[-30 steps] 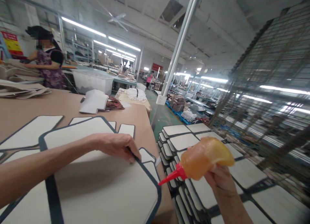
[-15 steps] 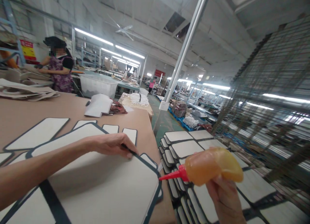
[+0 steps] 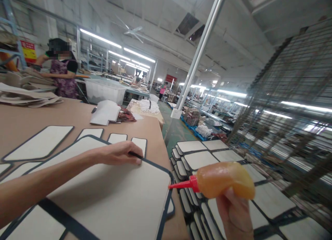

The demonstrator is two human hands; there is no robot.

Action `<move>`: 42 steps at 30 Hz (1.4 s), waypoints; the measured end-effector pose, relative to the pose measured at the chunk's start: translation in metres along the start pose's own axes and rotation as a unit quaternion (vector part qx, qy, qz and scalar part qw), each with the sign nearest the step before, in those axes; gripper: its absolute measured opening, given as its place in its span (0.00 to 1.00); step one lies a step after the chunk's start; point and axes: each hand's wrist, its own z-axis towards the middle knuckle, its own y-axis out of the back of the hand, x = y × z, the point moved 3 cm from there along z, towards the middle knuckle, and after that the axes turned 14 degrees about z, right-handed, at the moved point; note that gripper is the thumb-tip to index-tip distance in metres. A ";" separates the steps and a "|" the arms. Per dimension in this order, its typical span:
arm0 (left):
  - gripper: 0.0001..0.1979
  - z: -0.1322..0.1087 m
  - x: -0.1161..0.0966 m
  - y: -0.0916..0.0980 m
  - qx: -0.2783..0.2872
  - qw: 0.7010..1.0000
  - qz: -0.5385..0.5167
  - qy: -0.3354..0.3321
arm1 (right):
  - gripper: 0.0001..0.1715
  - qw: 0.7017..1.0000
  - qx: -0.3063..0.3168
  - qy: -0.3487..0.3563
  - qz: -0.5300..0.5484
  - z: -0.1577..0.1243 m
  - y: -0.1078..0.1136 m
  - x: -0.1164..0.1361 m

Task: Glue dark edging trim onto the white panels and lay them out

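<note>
The left hand (image 3: 121,153) lies flat on the big white panel (image 3: 114,198), fingers (image 3: 137,159) narrow and pressed on the dark edging at the panel's far border, at approx. 12 o'clock of the panel. Vs. 0.5 s ago the hand is a bit more to 9 o'clock, and the panel corner near it now looks more square; the panel seems turned a little under the hand.

The right hand (image 3: 233,212) holds the glue bottle (image 3: 223,180), fingers closed around its orange body from below. The red nozzle (image 3: 181,185) points to 9 o'clock, its tip just beside the panel's right edge; I cannot tell if it touches. Before, the nozzle was tilted slightly down; now it is almost level, and the bottle is in nearly the same place.

The panel rests on the brown counter (image 3: 23,119), with smaller white pieces (image 3: 116,138) lying past it at 12 o'clock. At 3 o'clock of the counter, lower, stands a stack of white panels (image 3: 199,158). At 10 o'clock, far, another person (image 3: 62,77) works at a counter; the raised hand is new vs. the earlier frame. Paper sheets (image 3: 105,112) lie at the counter's far end.
</note>
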 end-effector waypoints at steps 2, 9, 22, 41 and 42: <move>0.12 0.001 0.002 0.001 -0.007 1.000 0.008 0.001 | 0.31 1.000 -0.004 -0.014 0.008 -0.003 0.002 -0.002; 0.14 0.005 0.009 0.002 -0.028 0.999 0.030 0.012 | 0.39 0.999 -0.023 -0.043 0.001 -0.008 0.010 -0.010; 0.14 0.008 0.021 0.004 -0.061 0.998 0.018 0.019 | 0.37 0.997 0.001 -0.076 -0.008 -0.013 0.020 -0.006; 0.17 0.002 0.033 0.008 -0.120 0.989 0.027 0.077 | 0.35 0.997 -0.039 -0.049 -0.042 -0.026 0.044 -0.013; 0.17 0.001 0.032 0.008 -0.123 0.989 0.026 0.078 | 0.36 0.997 -0.038 -0.050 -0.041 -0.026 0.045 -0.013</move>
